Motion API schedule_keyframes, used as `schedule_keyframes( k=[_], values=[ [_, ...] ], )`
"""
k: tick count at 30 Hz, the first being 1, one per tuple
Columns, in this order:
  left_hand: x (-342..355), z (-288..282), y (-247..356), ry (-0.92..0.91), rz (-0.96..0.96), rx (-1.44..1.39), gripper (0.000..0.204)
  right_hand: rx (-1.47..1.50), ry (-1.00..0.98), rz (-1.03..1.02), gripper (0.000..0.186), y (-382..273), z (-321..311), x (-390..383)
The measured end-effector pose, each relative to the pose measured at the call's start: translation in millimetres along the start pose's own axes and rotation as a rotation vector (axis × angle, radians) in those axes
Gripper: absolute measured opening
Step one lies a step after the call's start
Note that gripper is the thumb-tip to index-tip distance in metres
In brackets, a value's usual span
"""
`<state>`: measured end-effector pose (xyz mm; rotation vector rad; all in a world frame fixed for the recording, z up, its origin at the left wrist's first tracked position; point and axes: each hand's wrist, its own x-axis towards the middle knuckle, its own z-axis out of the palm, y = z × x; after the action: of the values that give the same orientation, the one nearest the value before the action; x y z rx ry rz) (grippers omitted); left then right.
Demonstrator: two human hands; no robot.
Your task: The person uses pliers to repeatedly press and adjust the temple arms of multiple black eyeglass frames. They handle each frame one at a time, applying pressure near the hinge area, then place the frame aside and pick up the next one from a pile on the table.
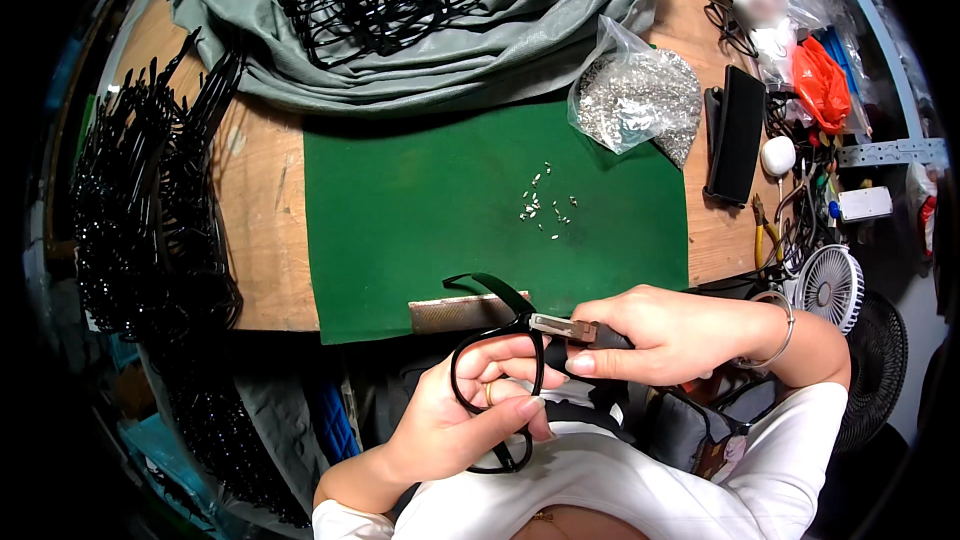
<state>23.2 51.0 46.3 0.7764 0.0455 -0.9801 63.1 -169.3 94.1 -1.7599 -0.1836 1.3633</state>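
Below the front edge of the table, my left hand (440, 420) is closed around a black eyeglass frame (541, 355), its fingers through one rim. One temple arm (497, 287) points up and away over the mat. My right hand (670, 335) grips pliers (560, 326) with dark handles. Their metal jaws meet the frame's upper corner, by the temple joint; what lies between the jaws is too small to tell. Just beyond my hands, a worn metal-edged block (445, 315) sits at the mat's near edge. Several tiny silvery parts (534, 206) lie scattered on the green mat (400, 210).
A clear plastic bag of small metal parts (640, 90) rests at the mat's far right. Black frames are heaped on grey cloth (520, 60) and hang at the left (150, 210). To the right are a black case (738, 135), yellow-handled cutters (765, 235) and a white fan (830, 288).
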Motion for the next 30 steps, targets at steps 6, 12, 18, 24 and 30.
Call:
schedule_keyframes(
  k=[6,12,18,24,30],
  values=[
    [0.5,1.1,-0.7,0.043,-0.016,0.116,0.044,-0.181,0.102,-0.068,0.042,1.7,0.8,6.2],
    [4.8,6.6,-3.2,0.074,0.003,0.096,0.044,-0.234,0.228,-0.070,0.044,12.7,7.9,7.8],
    [5.2,8.2,5.1,0.084,-0.058,0.086,0.043,-0.112,0.174,-0.317,0.038,35.4,-13.4,3.8],
    [-5.8,21.2,35.6,0.121,-0.045,0.219,0.044,0.175,0.730,-0.351,0.030,88.9,10.7,51.0],
    [28.5,-59.9,88.3,0.244,0.141,1.682,0.036,0.268,0.611,-0.397,0.028,96.6,1.5,29.0]
  ],
)
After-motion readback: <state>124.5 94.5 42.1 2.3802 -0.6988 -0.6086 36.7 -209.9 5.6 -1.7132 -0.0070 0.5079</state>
